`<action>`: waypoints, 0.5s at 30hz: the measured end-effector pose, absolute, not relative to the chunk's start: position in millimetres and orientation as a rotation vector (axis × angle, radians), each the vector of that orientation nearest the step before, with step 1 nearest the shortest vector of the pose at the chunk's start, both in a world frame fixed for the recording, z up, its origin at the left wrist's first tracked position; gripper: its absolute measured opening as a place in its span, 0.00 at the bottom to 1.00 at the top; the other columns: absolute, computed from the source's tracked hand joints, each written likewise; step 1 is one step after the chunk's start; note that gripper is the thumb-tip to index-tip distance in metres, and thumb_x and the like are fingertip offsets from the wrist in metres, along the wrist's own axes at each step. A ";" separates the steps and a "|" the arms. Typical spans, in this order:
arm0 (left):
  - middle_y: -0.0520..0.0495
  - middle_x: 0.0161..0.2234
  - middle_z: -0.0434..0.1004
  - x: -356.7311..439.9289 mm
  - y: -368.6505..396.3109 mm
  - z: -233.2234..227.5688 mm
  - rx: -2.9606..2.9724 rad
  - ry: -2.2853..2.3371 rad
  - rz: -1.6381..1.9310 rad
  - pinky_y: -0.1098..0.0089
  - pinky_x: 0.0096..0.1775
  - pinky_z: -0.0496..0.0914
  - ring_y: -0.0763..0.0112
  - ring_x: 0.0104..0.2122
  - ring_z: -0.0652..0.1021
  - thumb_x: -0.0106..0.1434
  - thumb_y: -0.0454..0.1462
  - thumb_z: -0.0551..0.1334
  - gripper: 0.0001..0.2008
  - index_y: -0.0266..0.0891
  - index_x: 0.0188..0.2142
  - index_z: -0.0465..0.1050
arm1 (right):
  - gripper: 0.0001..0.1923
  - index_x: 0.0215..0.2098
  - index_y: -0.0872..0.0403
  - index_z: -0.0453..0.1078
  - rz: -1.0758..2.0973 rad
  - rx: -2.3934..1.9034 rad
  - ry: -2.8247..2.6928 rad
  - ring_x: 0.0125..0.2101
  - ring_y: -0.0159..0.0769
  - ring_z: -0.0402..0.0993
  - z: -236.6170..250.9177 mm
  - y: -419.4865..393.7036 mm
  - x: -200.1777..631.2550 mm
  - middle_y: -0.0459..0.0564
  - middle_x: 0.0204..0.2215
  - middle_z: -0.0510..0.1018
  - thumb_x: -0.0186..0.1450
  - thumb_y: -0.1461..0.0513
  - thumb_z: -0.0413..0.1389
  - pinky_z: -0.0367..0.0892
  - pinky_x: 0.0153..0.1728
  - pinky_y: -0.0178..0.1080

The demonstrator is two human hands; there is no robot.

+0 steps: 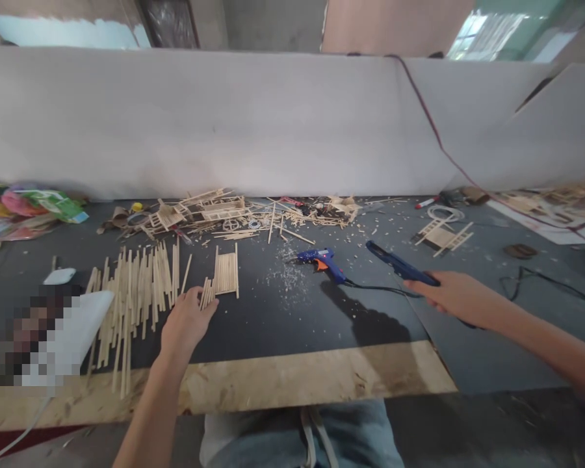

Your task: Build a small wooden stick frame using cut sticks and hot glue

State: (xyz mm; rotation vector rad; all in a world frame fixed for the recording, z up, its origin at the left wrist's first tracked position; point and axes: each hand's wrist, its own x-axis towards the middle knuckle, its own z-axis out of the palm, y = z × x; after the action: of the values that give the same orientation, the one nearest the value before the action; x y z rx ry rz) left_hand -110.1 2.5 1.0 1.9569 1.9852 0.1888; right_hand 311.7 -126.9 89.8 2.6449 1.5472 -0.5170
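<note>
While the slatted stick panel (227, 274) lies left of the frame's centre, the two hands work well apart over the tabletop (273, 331). The left hand (188, 318), centre left, is closed around a group of short sticks (207, 294), immediately beside the panel. The right hand (451, 298), right of centre, grips a dark blue long tool (394, 261); its exact type cannot be determined.

Status: the panel shows a row of parallel sticks set side by side between two longer side rails, so this section appears largely formed. The short sticks in the left hand are not part of it; fitting them is judged to be outstanding. A stock of loose long sticks (136, 292) is spread at the left of the frame. One small stick frame (439, 237) stands assembled at the right, and a heap of stick assemblies (224, 209) lies along the upper centre; whether each unit is complete cannot be told. The blue glue gun (324, 260) with orange trigger rests on its side at centre, held by neither hand.

Containers: plastic packaging (53, 203) lies at the upper left, with pink and yellow material visible; its contents cannot be identified. No sticks are seen in a container; the loose stock lies directly on the tabletop.
</note>
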 end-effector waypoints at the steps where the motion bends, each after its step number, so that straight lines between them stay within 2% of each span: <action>1: 0.39 0.40 0.69 -111.1 2.5 0.8 1.941 1.995 0.195 0.63 0.38 0.64 0.57 0.39 0.73 0.58 0.49 0.48 0.23 0.38 0.46 0.62 | 0.24 0.23 0.55 0.63 -0.616 2.649 1.544 0.20 0.36 0.68 93.2 -130.3 310.8 0.55 0.21 0.72 0.60 0.47 0.38 0.57 0.22 0.36; 3: 0.40 0.39 0.70 -112.9 2.5 1.1 1.920 2.019 0.220 0.64 0.37 0.65 0.57 0.39 0.73 0.58 0.48 0.48 0.22 0.39 0.47 0.62 | 0.24 0.22 0.55 0.61 -0.779 2.654 1.530 0.21 0.38 0.69 99.6 -136.5 309.8 0.58 0.22 0.73 0.60 0.47 0.38 0.57 0.24 0.38; 9: 0.37 0.42 0.66 -108.6 -3.1 2.9 2.003 1.981 0.198 0.61 0.39 0.65 0.55 0.42 0.71 0.60 0.49 0.46 0.25 0.44 0.53 0.61 | 0.23 0.22 0.55 0.61 -0.723 2.689 1.535 0.22 0.40 0.69 105.9 -149.1 310.0 0.59 0.22 0.73 0.61 0.48 0.37 0.57 0.25 0.39; 15: 0.39 0.40 0.64 -93.2 -16.9 -2.8 2.190 2.131 0.262 0.56 0.42 0.62 0.51 0.43 0.66 0.59 0.47 0.51 0.19 0.50 0.48 0.69 | 0.22 0.22 0.54 0.62 -0.710 2.719 1.429 0.20 0.38 0.69 96.0 -146.9 316.3 0.54 0.20 0.73 0.58 0.46 0.42 0.58 0.23 0.36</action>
State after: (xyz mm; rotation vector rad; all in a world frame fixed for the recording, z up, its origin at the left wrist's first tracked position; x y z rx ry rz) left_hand -93.2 -16.9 -2.8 2.1903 2.1313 0.2621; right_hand 316.3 -146.9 96.0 2.7194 1.4288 -0.7099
